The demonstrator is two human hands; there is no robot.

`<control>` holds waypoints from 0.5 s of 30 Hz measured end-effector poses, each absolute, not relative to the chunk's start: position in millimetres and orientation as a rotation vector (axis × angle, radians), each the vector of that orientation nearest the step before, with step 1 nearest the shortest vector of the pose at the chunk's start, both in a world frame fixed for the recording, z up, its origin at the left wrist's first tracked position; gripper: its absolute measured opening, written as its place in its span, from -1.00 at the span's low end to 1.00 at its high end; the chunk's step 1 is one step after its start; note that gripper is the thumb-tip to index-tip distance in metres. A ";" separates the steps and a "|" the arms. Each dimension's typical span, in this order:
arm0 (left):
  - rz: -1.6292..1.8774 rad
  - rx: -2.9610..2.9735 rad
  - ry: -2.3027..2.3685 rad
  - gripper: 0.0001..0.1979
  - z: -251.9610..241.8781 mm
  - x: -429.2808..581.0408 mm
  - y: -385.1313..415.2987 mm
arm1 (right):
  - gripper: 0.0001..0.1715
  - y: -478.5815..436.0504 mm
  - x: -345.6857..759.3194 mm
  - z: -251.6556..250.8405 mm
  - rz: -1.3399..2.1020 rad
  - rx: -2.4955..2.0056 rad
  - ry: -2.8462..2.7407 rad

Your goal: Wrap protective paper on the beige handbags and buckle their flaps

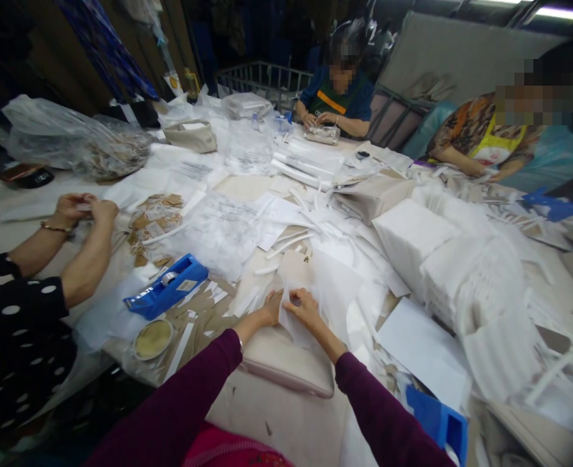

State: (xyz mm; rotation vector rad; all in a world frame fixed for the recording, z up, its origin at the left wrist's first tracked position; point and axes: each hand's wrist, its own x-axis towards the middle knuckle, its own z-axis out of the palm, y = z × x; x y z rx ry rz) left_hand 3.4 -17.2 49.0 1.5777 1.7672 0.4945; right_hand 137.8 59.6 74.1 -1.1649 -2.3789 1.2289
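Note:
A beige bag [289, 366] with a seamed edge lies flat on the table right in front of me. Over its far part a thin, translucent white sheet [296, 332] stands up between my hands. My left hand [270, 309] has its fingers closed at the left edge of this sheet. My right hand [304, 307], thumb and fingers bent together, pinches the sheet a little to the right. Just beyond them is a beige piece [293, 264] with a small gold-coloured metal fitting [307, 258], partly covered by the white wrapping.
Left of me are a blue tape dispenser [169, 285], a round tub [153, 339] and brown tags [154, 224]. White padding stacks [413, 240] and another blue dispenser [439, 421] are on the right. Co-workers' hands [84, 207] work at left; two people sit across the table.

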 end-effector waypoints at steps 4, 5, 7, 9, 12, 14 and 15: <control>0.533 1.512 1.683 -0.09 55.1 2.7 -16.0 | -0.71 69.8 149.2 81.4 1.417 -0.995 -2.311; 0.578 1.491 1.661 0.00 54.6 1.7 -16.1 | -0.70 71.6 152.0 83.0 1.430 -0.976 -2.299; 0.663 1.450 1.635 0.11 50.6 -0.6 -16.5 | -0.69 73.0 156.6 85.0 1.382 -0.950 -2.340; 0.692 1.460 1.646 0.07 44.0 -2.9 -17.0 | -0.73 71.4 158.9 86.0 1.281 -0.880 -2.471; 0.576 1.540 1.705 -0.19 35.4 -5.1 -18.1 | -0.76 66.5 159.4 90.4 1.180 -0.742 -2.650; 0.482 1.577 1.720 -0.30 33.0 -4.9 -18.6 | -0.73 64.0 161.0 98.1 1.192 -0.704 -2.682; 0.460 1.587 1.725 -0.31 32.6 -4.2 -18.7 | -0.73 63.8 162.8 103.2 1.192 -0.697 -2.670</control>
